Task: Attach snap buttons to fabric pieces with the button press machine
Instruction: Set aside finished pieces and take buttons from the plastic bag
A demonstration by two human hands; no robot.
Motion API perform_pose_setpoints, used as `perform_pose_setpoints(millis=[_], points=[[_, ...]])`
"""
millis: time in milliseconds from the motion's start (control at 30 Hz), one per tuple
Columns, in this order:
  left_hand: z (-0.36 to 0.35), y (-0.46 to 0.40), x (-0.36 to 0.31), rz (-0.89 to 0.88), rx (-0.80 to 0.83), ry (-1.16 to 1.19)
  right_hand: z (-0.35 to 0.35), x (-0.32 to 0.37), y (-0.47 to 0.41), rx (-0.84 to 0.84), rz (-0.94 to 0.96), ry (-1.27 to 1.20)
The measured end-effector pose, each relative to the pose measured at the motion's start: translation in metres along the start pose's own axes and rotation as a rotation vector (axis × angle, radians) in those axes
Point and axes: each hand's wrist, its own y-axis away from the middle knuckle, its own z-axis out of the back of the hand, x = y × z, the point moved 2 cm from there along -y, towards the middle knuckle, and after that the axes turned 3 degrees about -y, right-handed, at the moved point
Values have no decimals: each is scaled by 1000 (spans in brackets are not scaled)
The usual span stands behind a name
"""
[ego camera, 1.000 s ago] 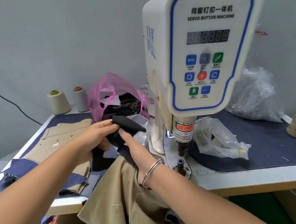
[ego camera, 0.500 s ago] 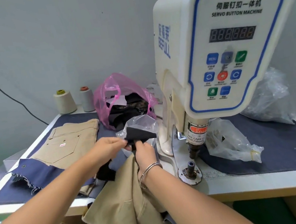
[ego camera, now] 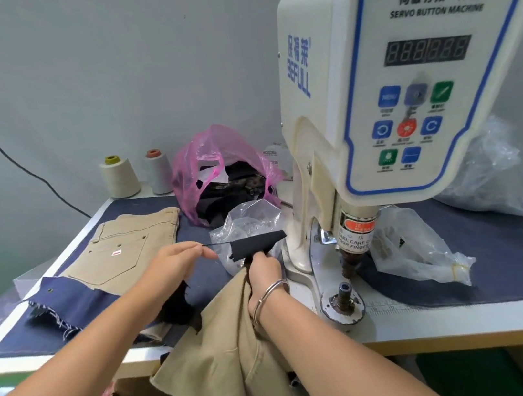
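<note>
Head view: left hand [ego camera: 174,261] and right hand [ego camera: 262,267] have pulled the black fabric piece [ego camera: 255,244] taut, each pinching it, at nine o'clock of the press die [ego camera: 344,290]; loading looks next.

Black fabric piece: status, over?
Left hand and right hand both pinching small black fabric piece, held up left of white button press machine. Lower die bare; nothing under press.

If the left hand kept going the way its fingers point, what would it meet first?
The left hand points right, toward the small black fabric piece pinched from below by the right hand. It would likely meet that first, then the crumpled clear plastic bag behind it, though depth is unclear.
</note>
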Motion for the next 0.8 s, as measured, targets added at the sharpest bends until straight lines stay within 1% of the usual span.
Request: perform_pose_setpoints(millis=[100,133,167,200,267,300,367,400,533,600,667,733,800], points=[[9,-4,1,11,42,-19,3,-3,1,21,-14,-72],[10,-4,-1,-4,46,43,4,-4,2,18,-45,-130],[12,-4,-4,-18,26,176,4,-4,1,9,-71,-202],[17,-4,-6,-23,-19,357,5,-5,0,-5,-87,-257],[33,-8,-10,-40,-142,706,7,-3,1,-19,-96,-327],[42,-11,-11,-55,-202,812,8,-3,3,-4,-105,-364],[52,-16,-13,-51,-268,878,10,-3,7,38,-129,-421],[52,-19,-15,-21,-259,853,11,-4,9,59,-136,-435],[28,-47,-39,75,-96,616,12,-11,10,131,-138,-464],[14,-70,-52,74,-68,438,13,-13,9,150,-132,-452],[2,-95,-63,16,-43,285,15,-15,8,166,-136,-447],[-7,-119,-70,-71,-91,165,17,-16,10,179,-171,-459],[-13,-142,-73,-111,-221,128,19,-18,10,192,-196,-478]])
